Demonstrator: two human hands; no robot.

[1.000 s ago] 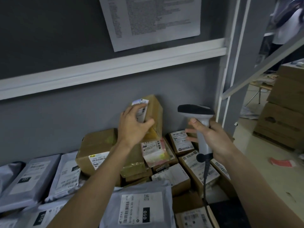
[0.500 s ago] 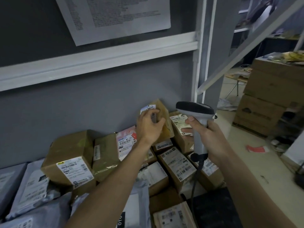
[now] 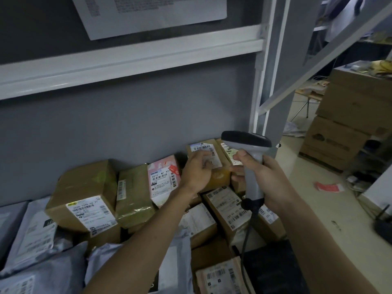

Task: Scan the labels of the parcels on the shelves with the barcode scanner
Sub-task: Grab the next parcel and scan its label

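My right hand (image 3: 265,179) grips the handle of a grey barcode scanner (image 3: 249,158) with a dark head, its cable hanging down. My left hand (image 3: 196,172) rests with curled fingers against a small brown parcel (image 3: 220,177) at the back of the shelf; the parcel's white label (image 3: 202,147) faces me, just left of the scanner head. A pink parcel (image 3: 164,177) with a barcode label stands to its left. Whether the left fingers grip the parcel or only touch it is unclear.
Several cardboard boxes (image 3: 82,200) and grey mailer bags (image 3: 31,236) crowd the shelf. A white shelf beam (image 3: 127,58) runs above, with a printed sheet (image 3: 152,13) on the grey wall. A steel upright (image 3: 273,71) stands right. Stacked cartons (image 3: 347,124) sit on the floor beyond.
My left hand has set the small brown parcel down upright at the back, label now facing me. The view has shifted slightly; the scanner stays beside the parcel.
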